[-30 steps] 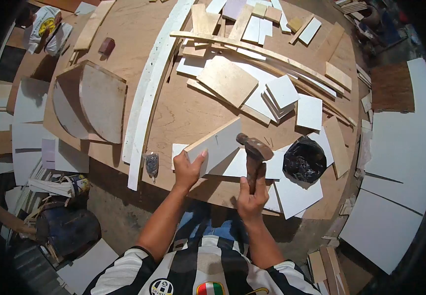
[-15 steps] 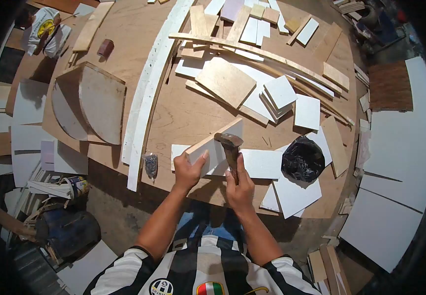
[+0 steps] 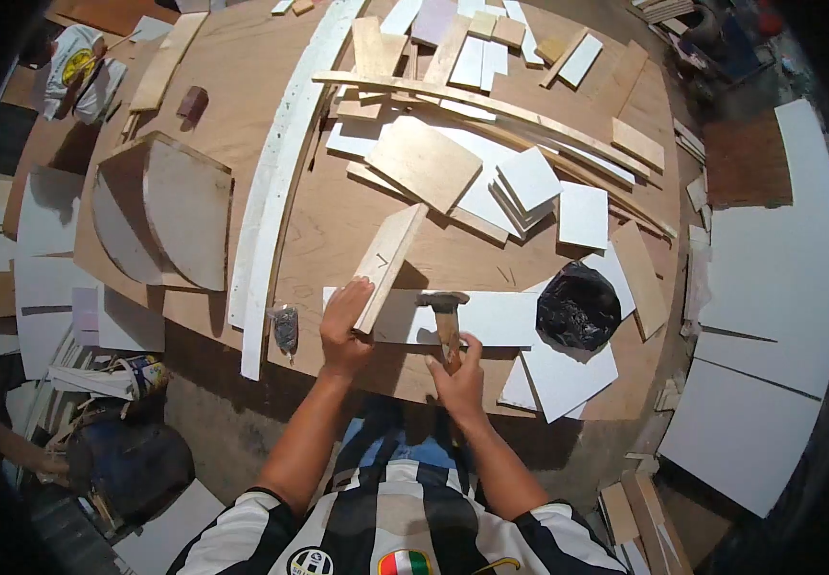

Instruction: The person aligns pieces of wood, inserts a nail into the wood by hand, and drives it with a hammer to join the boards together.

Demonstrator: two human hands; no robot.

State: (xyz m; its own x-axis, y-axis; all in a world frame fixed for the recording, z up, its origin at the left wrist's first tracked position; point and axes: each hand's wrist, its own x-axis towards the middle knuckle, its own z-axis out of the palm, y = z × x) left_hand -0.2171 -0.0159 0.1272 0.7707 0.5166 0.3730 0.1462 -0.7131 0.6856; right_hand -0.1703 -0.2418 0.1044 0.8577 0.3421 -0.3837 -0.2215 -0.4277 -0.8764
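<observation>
A small wooden board [image 3: 390, 264] is held tilted in my left hand [image 3: 345, 326], its bare wood face turned up with a small dark mark, perhaps nails, on it. My right hand [image 3: 459, 381] is wrapped round the handle of a hammer [image 3: 446, 305], whose head is just right of the board and apart from it. Beneath both lies a long white strip [image 3: 496, 319] on the wooden table [image 3: 338, 230]. Two nails lie loose above the strip.
A black plastic bag [image 3: 578, 307] sits open at the right; a small clear bag of dark pieces [image 3: 284, 329] lies left. Stacked white pieces [image 3: 527, 182], long strips and a curved wooden piece [image 3: 184, 211] rest on the table. Another person [image 3: 77, 72] is at the upper left.
The board in my left hand has turned, now showing its bare wood face instead of the white one. The hammer has moved down, away from the board. The whole view has shifted slightly.
</observation>
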